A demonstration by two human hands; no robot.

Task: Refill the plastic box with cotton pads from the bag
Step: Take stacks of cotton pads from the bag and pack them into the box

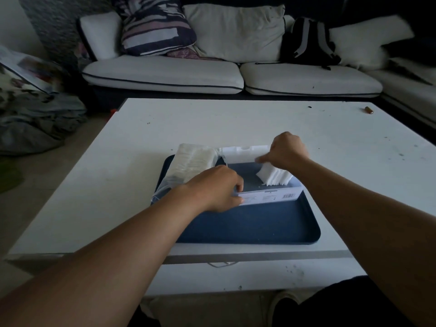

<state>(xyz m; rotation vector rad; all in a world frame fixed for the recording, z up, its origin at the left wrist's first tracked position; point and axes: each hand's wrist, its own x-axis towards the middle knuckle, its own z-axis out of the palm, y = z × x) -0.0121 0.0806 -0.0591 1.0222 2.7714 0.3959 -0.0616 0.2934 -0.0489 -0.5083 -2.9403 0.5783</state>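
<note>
My left hand [219, 187] is clamped on the near-left corner of the box [271, 197], pinning it to the tray [247, 225] just below mid-frame. My right hand [286, 149] is up at the box's far right end, closed on a stack of pads [274, 177] that stands on edge inside the right part of the box. The lid [243, 154] stands open along the back.

Here's what matters now: the box runs left to right across the frame, long side facing me, and the pads fill only its right end. From the pads leftward to my left hand the box floor shows bare, so that's where more has to go, I reckon.

The bag [188, 166] lies just left of the box, touching it or very nearly, its long axis running away from me toward the upper left. It looks well stocked yet. My left hand is the nearer one to it, nearly touching its near end; the right would have to cross the whole box. So I'd say the left fetches, the right keeps packing.

All of this sits on the white table [236, 119].
</note>
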